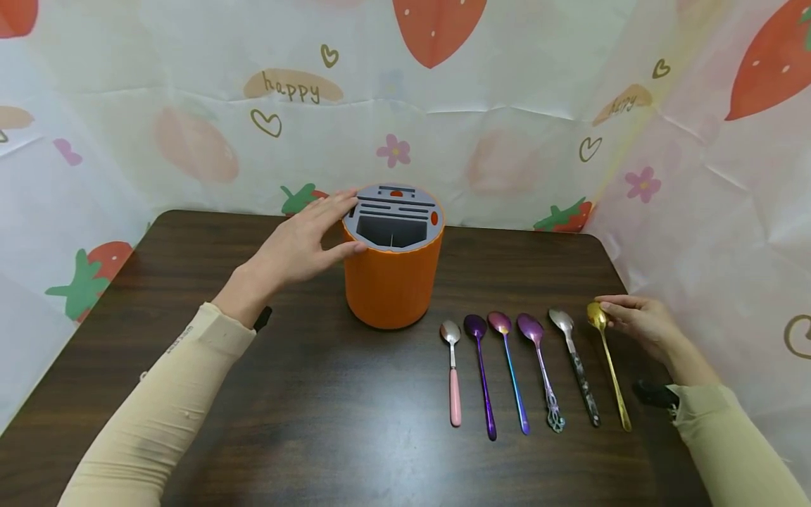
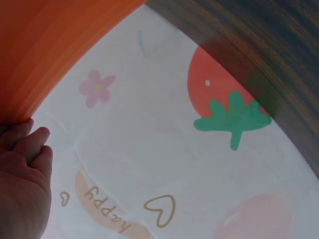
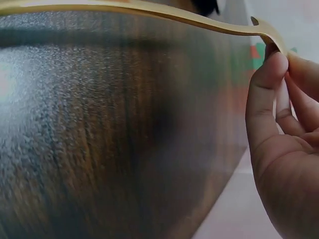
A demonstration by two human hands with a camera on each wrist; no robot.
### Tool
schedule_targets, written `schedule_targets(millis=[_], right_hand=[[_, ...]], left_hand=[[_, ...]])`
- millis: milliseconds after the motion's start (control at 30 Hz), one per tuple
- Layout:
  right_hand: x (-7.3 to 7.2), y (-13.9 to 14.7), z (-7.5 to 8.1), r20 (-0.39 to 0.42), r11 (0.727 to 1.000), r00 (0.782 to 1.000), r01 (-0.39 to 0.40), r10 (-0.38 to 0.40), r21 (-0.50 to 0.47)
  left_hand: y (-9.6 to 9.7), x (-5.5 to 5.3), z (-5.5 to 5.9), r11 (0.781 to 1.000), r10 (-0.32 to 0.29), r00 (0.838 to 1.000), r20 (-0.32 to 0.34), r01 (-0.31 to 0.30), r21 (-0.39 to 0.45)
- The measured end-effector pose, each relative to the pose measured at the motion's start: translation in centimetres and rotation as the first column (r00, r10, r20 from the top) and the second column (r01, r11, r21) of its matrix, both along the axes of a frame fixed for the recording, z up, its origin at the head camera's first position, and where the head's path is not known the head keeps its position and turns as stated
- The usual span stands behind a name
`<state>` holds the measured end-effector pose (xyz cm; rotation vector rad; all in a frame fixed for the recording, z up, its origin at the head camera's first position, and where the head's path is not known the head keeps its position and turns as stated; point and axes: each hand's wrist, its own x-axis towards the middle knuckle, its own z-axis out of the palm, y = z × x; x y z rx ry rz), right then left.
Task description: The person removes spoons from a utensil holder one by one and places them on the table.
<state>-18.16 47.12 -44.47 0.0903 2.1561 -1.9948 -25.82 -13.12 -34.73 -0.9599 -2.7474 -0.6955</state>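
Observation:
An orange cylindrical holder (image 1: 393, 289) with a grey slotted top stands at the table's back middle. My left hand (image 1: 294, 246) rests against its left upper rim, fingers fairly straight and thumb on the near side; in the left wrist view, fingertips touch the orange wall (image 2: 45, 45). At the right, my right hand (image 1: 640, 324) pinches a gold spoon (image 1: 610, 359) by its bowl. The right wrist view shows that spoon's handle (image 3: 199, 21) stretching left from the thumb and fingers. Left of it lies a silver spoon with a dark marbled handle (image 1: 575, 366).
More spoons lie in a row on the dark wooden table (image 1: 304, 422): one with a pink handle (image 1: 454, 394), a dark purple one (image 1: 483, 380), a purple-blue one (image 1: 512, 373), and an ornate purple one (image 1: 542, 366). A strawberry-print cloth (image 1: 507, 91) hangs behind.

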Motion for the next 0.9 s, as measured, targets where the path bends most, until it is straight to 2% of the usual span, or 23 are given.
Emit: schedule_targets(millis=[167, 433, 533, 600, 667, 767, 900], right_hand=[[-0.4, 0.0, -1.0, 0.055, 1.000, 0.998, -0.003, 0.004, -0.023], [-1.0, -0.2, -1.7, 0.132, 0.998, 0.991, 0.013, -0.020, 0.057], [-1.2, -0.3, -1.9, 0.133, 0.996, 0.991, 0.014, -0.025, 0.088], [-1.3, -0.4, -2.0, 0.115, 0.990, 0.993, 0.015, -0.032, 0.143], [-1.4, -0.7, -2.1, 0.092, 0.974, 0.995, 0.024, -0.045, 0.224], [-1.5, -1.0, -2.2, 0.041, 0.931, 0.998, 0.033, -0.051, 0.364], [-1.5, -1.5, -2.1, -0.015, 0.878, 0.999, 0.041, -0.038, 0.477]], left_hand=[[0.0, 0.1, -0.1, 1.000, 0.000, 1.000, -0.003, 0.000, 0.006], [-0.1, 0.0, 0.0, 1.000, -0.009, 1.000, -0.018, 0.009, 0.011], [0.0, 0.0, 0.0, 1.000, -0.007, 1.000, -0.014, 0.007, 0.011], [0.0, 0.0, 0.0, 1.000, -0.005, 1.000, -0.010, 0.005, 0.009], [0.0, 0.0, 0.0, 1.000, -0.004, 1.000, -0.008, 0.004, 0.008], [0.0, 0.1, 0.0, 1.000, -0.002, 1.000, -0.005, 0.002, 0.008], [0.0, 0.1, 0.0, 1.000, 0.003, 1.000, 0.001, -0.003, 0.006]])
